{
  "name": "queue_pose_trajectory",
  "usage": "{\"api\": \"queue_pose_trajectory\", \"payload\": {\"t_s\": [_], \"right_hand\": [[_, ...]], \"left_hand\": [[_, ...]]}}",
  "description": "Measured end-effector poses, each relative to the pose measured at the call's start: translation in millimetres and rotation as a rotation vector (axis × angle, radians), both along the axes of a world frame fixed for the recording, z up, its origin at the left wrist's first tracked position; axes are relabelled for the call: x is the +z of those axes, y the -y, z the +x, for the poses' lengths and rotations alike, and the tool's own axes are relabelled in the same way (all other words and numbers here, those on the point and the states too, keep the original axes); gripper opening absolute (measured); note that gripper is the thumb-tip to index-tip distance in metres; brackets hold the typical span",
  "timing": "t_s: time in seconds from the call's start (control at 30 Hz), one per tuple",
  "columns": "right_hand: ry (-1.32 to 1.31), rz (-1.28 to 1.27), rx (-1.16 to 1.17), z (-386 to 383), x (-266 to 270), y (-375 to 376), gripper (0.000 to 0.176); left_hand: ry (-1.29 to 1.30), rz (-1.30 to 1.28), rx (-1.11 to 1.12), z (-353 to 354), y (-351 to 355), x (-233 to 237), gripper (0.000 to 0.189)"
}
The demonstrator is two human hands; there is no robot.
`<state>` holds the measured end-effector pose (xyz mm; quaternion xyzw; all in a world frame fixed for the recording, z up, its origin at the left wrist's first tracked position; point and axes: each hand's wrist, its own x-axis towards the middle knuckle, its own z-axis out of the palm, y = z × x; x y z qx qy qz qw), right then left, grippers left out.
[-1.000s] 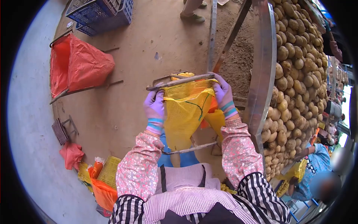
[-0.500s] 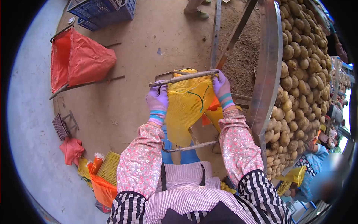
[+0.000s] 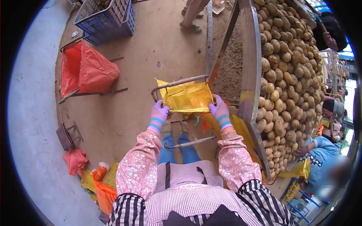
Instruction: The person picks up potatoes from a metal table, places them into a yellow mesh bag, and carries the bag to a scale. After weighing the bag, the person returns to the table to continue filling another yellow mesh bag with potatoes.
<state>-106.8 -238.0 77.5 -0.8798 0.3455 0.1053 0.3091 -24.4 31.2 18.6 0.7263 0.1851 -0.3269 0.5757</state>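
Note:
A yellow mesh bag (image 3: 186, 101) is stretched between my two gloved hands, its far edge over the upper bar of a metal stand (image 3: 184, 82). My left hand (image 3: 160, 112) is closed on the near left corner of the bag's mouth. On the opposite corner, my right hand (image 3: 218, 108) pinches the same edge. The stand's lower bar (image 3: 194, 143) lies nearer my body, apart from the bag. Beneath the bag a green string (image 3: 197, 120) hangs down.
Potatoes (image 3: 286, 79) are heaped on a metal-edged table (image 3: 249, 75) at right. A red bag on a stand (image 3: 88, 69) and blue crates (image 3: 109, 22) are at upper left. A small stool (image 3: 66, 132) is at left. A co-worker in blue (image 3: 320, 158) is at lower right.
My hands have come down from the upper bar toward me, drawing the bag's near edge open. The bag no longer hangs down to the lower bar. My view has shifted somewhat rightward.

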Motion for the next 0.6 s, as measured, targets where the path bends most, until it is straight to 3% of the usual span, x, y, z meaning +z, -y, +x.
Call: {"api": "queue_pose_trajectory", "payload": {"t_s": [0.07, 0.13, 0.27, 0.33, 0.6], "right_hand": [[-0.079, 0.047, 0.027, -5.5, 12.3, -4.5, 0.047], [-0.097, 0.027, 0.048, -6.1, 21.7, -6.7, 0.045], [-0.174, 0.061, 0.090, -9.2, 23.6, -5.1, 0.048], [-0.178, 0.052, 0.104, -13.9, 20.4, -2.8, 0.049], [-0.231, 0.085, 0.193, -14.6, 49.1, -2.1, 0.037]], "left_hand": [[0.012, -0.006, 0.010, -2.5, -1.1, 14.8, 0.037], [0.254, 0.220, -0.219, -7.4, -8.7, 30.3, 0.039], [0.314, 0.348, -0.298, -11.1, -18.5, 31.1, 0.039], [0.154, 0.319, -0.282, -8.6, -16.6, 45.5, 0.039], [0.108, 0.419, -0.329, -1.8, -8.5, 50.8, 0.037]]}}
